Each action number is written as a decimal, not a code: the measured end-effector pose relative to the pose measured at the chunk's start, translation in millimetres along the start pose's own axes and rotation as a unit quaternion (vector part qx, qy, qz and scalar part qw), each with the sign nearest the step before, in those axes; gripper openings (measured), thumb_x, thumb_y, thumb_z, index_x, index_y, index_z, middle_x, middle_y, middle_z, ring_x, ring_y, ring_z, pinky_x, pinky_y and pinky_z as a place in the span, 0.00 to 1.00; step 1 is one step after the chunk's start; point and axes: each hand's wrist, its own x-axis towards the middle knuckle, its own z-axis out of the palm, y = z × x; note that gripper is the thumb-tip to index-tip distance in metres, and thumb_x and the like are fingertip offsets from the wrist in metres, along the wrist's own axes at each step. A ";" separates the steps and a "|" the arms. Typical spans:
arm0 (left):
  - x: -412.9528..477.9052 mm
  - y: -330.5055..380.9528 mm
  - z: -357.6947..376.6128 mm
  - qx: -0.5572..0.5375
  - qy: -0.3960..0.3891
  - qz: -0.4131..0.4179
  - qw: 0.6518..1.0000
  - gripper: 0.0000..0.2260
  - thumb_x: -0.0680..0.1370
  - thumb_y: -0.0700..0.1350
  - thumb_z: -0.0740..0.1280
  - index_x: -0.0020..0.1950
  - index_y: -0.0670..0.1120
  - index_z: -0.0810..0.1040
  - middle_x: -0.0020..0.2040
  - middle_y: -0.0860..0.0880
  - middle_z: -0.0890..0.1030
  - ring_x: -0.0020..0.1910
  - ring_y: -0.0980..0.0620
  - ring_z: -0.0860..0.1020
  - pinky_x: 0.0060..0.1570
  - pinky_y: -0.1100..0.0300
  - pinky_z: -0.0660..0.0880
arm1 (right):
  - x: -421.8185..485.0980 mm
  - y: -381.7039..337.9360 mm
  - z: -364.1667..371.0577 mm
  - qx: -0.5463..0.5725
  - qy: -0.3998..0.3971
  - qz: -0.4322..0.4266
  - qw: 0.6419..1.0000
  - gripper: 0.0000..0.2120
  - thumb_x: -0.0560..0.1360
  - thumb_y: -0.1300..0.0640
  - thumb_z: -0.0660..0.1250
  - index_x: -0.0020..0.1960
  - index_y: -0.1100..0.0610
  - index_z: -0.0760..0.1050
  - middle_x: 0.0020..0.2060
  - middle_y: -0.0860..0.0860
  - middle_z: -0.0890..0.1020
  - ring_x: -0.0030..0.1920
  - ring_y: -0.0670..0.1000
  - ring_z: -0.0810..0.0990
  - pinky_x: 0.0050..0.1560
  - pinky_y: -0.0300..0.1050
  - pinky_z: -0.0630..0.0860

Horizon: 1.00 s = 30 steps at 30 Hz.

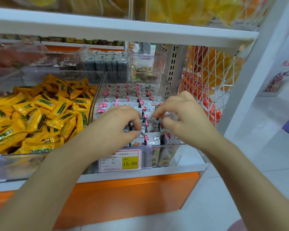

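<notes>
At the far left, a heap of yellow packets (40, 110) fills a clear tub on the shelf (140, 175). The left forearm comes up from the lower left corner and slants rightward over the front wall of the neighbouring clear bin (167, 88). The left hand (113, 125) lies palm down, knuckles arched, with the fingers curled downward into the front rows. Its grip is grasping: the thumb and the forefinger meet on the top edge of one of the white packets (123, 95), near the middle of the bin's front.

The white packets, printed with little clouds and pink marks, stand on edge in tidy rows from the back wall of the bin to the front, all inside that one bin. A price tag (120, 160) reading 15.80 sits on the bin's front, below the left wrist.

The right forearm rises from the lower right corner and slants leftward. The right hand (182, 117) hovers over the right front rows, wrist higher than the fingers, and the fingers are bent. The forefinger tip and thumb sit close together just above the packets. I cannot tell whether that grip has a packet in it.

Right of the bin, a white wire mesh (207, 72) closes the shelf's side, with orange bags (213, 110) behind it.
</notes>
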 end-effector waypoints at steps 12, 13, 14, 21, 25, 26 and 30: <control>1.0 -0.4 -0.1 -0.012 0.081 -0.021 0.996 0.09 0.76 0.40 0.64 0.49 0.54 0.76 0.55 0.57 0.73 0.50 0.66 0.64 0.47 0.83 0.58 | 18.2 -1.9 -0.5 -0.017 -0.055 -0.014 0.998 0.05 0.73 0.54 0.68 0.38 0.49 0.76 0.40 0.42 0.76 0.45 0.45 0.67 0.47 0.40 0.65; 1.5 0.1 0.1 -0.017 0.090 -0.027 0.995 0.09 0.76 0.42 0.64 0.53 0.54 0.76 0.57 0.57 0.73 0.51 0.66 0.64 0.47 0.79 0.60 | 17.0 -1.4 -4.6 0.062 -0.028 0.007 0.998 0.07 0.73 0.56 0.67 0.37 0.49 0.75 0.38 0.42 0.76 0.42 0.42 0.70 0.44 0.37 0.67; 1.9 0.8 0.2 -0.023 0.098 -0.033 0.994 0.11 0.77 0.44 0.63 0.58 0.53 0.75 0.59 0.57 0.72 0.53 0.66 0.64 0.50 0.76 0.60 | 15.5 -0.7 -8.6 0.142 0.007 0.026 0.989 0.08 0.74 0.59 0.67 0.37 0.50 0.74 0.37 0.43 0.76 0.38 0.40 0.72 0.41 0.33 0.69; 3.9 5.5 6.3 -0.071 0.077 -0.050 0.993 0.18 0.76 0.54 0.59 0.64 0.51 0.73 0.61 0.55 0.69 0.64 0.58 0.65 0.60 0.66 0.58 | 8.8 1.8 -11.5 0.367 0.167 0.106 0.909 0.09 0.77 0.62 0.63 0.39 0.53 0.71 0.32 0.49 0.75 0.28 0.43 0.71 0.29 0.33 0.68; 6.3 4.9 4.9 -0.114 0.114 -0.050 0.986 0.08 0.76 0.52 0.59 0.53 0.57 0.73 0.50 0.57 0.73 0.46 0.62 0.71 0.42 0.76 0.65 | 7.6 3.7 -8.4 0.462 0.163 0.147 0.859 0.09 0.78 0.63 0.61 0.39 0.56 0.72 0.26 0.46 0.76 0.27 0.45 0.71 0.28 0.37 0.70; 6.1 4.5 3.4 -0.138 0.129 -0.054 0.980 0.07 0.76 0.53 0.58 0.52 0.58 0.73 0.47 0.57 0.74 0.43 0.61 0.73 0.39 0.74 0.68 | 7.3 4.3 -8.7 0.493 0.152 0.151 0.843 0.09 0.78 0.63 0.61 0.39 0.57 0.72 0.25 0.44 0.75 0.27 0.46 0.72 0.29 0.38 0.70; 5.2 5.5 -1.2 -0.280 0.178 -0.100 0.938 0.04 0.78 0.51 0.59 0.49 0.57 0.73 0.33 0.50 0.79 0.26 0.60 0.74 0.26 0.67 0.71 | 5.4 4.6 -9.4 0.596 0.069 0.161 0.784 0.01 0.75 0.65 0.64 0.45 0.62 0.74 0.29 0.50 0.78 0.30 0.47 0.76 0.31 0.36 0.74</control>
